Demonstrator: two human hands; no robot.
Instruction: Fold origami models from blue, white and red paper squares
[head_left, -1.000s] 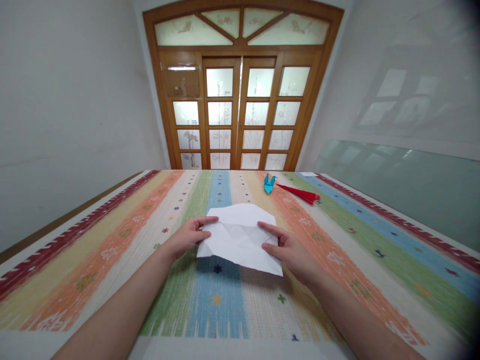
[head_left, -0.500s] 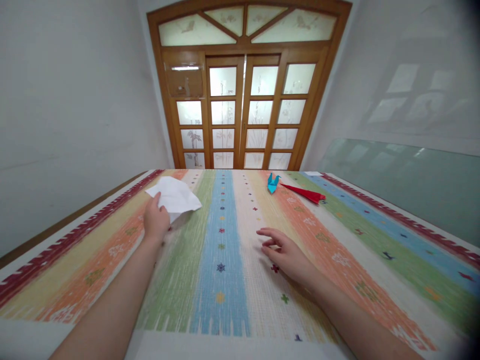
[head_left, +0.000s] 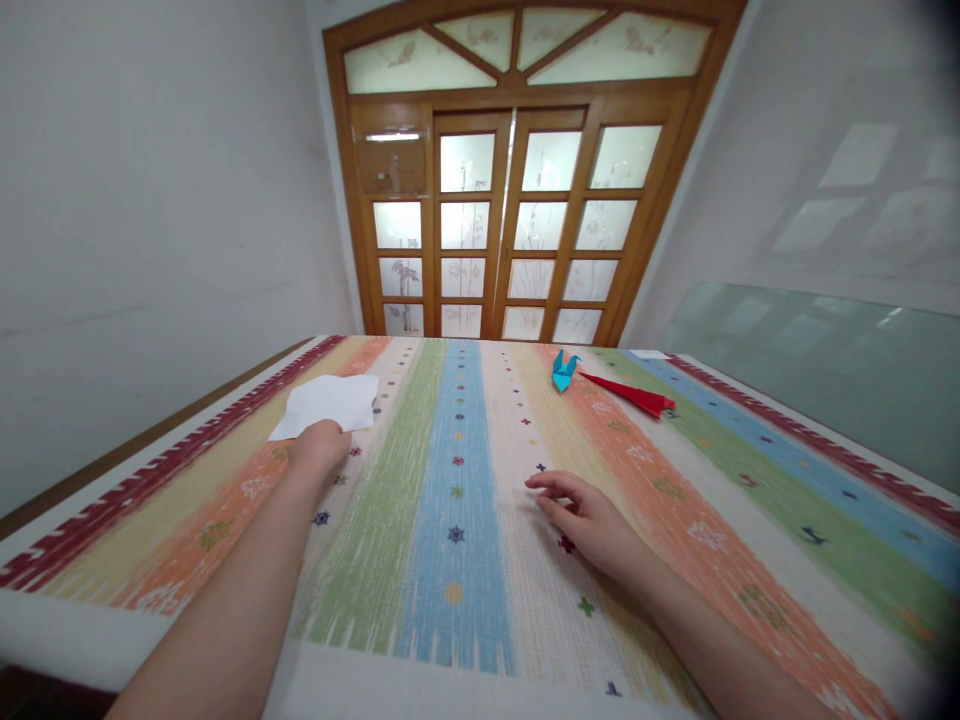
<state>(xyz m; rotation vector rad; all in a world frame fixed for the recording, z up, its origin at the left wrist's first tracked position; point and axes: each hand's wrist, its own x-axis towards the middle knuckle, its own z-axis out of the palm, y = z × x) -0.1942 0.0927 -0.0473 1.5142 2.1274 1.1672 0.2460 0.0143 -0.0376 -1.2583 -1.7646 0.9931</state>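
A white sheet of paper (head_left: 326, 404) is seen lying flat on the striped tablecloth (head_left: 457, 560), toward its far left side; its near edge is touched by the left hand (head_left: 321, 447), whose fingers are hidden behind the knuckles, so whether the paper is gripped cannot be told; the right hand (head_left: 589, 518) is rested on the cloth near the middle, fingers loosely spread, nothing held; a blue folded paper figure (head_left: 562, 369) and a red folded paper piece (head_left: 634, 394) are set side by side at the far right; no writing can be read anywhere.
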